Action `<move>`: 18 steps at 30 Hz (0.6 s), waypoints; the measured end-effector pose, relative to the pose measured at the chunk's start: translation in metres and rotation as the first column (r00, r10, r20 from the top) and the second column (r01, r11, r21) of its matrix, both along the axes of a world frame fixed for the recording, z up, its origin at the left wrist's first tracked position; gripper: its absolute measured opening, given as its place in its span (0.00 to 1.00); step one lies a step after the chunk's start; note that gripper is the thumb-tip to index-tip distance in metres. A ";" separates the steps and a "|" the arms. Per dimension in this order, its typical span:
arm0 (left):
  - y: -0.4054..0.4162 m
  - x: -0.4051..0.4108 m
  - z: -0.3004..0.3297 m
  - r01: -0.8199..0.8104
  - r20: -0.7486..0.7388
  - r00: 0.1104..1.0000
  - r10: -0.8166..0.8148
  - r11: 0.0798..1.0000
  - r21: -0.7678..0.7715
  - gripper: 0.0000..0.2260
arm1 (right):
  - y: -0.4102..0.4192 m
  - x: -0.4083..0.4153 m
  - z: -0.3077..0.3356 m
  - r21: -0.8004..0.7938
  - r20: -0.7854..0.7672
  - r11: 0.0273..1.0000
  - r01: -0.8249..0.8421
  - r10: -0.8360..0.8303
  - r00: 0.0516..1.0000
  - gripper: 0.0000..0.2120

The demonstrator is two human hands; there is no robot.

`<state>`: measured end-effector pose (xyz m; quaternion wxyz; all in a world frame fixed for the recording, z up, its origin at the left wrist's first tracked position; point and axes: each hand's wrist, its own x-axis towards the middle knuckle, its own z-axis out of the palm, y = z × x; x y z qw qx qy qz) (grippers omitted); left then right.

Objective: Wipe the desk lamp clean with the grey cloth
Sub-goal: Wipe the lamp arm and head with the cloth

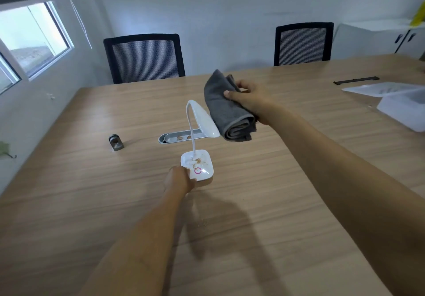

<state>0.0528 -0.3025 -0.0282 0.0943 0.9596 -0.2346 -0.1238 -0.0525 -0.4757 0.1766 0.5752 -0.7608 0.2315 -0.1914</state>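
Note:
A small white desk lamp (197,164) stands mid-table, with a thin bent neck and an oval head (203,118) tilted over its square base. Brownish crumbs lie on the base beside a pink ring button. My left hand (179,179) grips the base's near left corner. My right hand (248,101) holds a folded grey cloth (226,109) in the air, just right of the lamp head and close against it.
The wooden table (92,203) carries a grey cable tray slot (181,136) behind the lamp, a small metal object (116,142) to the left, and a clear plastic box with lid (400,104) at the right. Crumbs (202,223) lie on the table. Two black chairs (145,57) stand beyond.

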 end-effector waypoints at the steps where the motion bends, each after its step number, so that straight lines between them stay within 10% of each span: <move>1: 0.000 0.000 0.000 -0.001 0.000 1.000 0.001 1.000 0.000 0.17 | 0.001 0.000 0.003 0.036 0.027 0.999 -0.012 0.011 1.000 0.05; 7: 0.000 0.000 0.000 0.018 0.011 1.000 -0.019 0.999 0.027 0.21 | 0.019 0.003 0.007 0.007 -0.015 0.969 -0.247 0.247 0.969 0.04; 14: 0.002 -0.002 0.003 0.052 0.034 0.998 -0.054 0.997 0.049 0.18 | -0.005 -0.005 -0.010 -0.103 -0.050 0.994 -0.027 0.022 0.999 0.13; 18: 0.001 -0.001 0.003 0.031 0.019 0.999 -0.032 0.999 0.036 0.18 | -0.001 -0.003 -0.001 0.168 0.113 0.979 -0.113 0.095 0.989 0.01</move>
